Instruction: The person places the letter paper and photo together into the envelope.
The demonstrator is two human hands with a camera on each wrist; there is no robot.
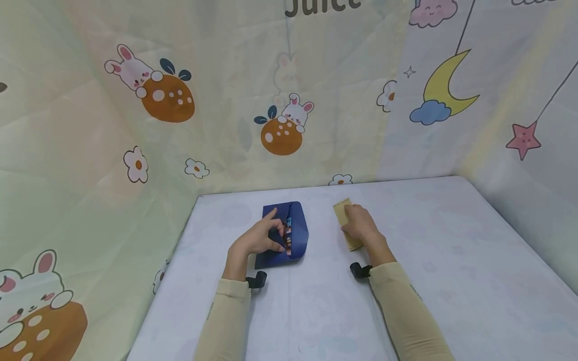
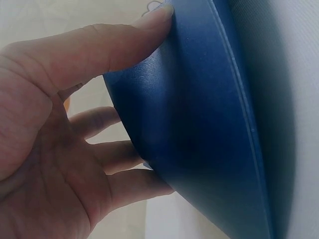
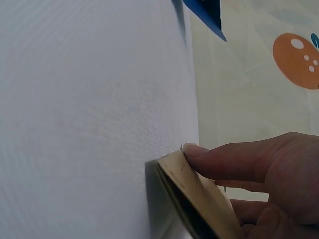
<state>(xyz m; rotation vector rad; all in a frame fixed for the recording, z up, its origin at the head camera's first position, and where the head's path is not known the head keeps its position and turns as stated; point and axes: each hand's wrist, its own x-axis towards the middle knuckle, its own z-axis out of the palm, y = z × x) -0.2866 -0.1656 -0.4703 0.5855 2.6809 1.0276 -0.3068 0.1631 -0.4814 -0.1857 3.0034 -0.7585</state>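
Observation:
A dark blue envelope (image 1: pixel 299 235) lies on the table left of centre, its flap turned to the right. Through its opening shows a colourful printed piece (image 1: pixel 289 241); how many pieces are inside I cannot tell. My left hand (image 1: pixel 258 238) grips the envelope's edge at the opening. In the left wrist view the thumb is on the near face of the blue paper (image 2: pixel 199 109), and the other fingers reach behind it. To the right, my right hand (image 1: pixel 363 224) pinches a folded tan paper piece (image 1: pixel 340 211) on the table. Its layered edge (image 3: pixel 197 191) shows in the right wrist view.
The white-covered table (image 1: pixel 307 311) runs back to a printed cloth wall (image 1: pixel 235 90) with rabbits, oranges and flowers. More printed cloth hangs at the left and right sides. A black wrist camera (image 1: pixel 257 280) sits on the left wrist, another black wrist camera (image 1: pixel 359 271) on the right.

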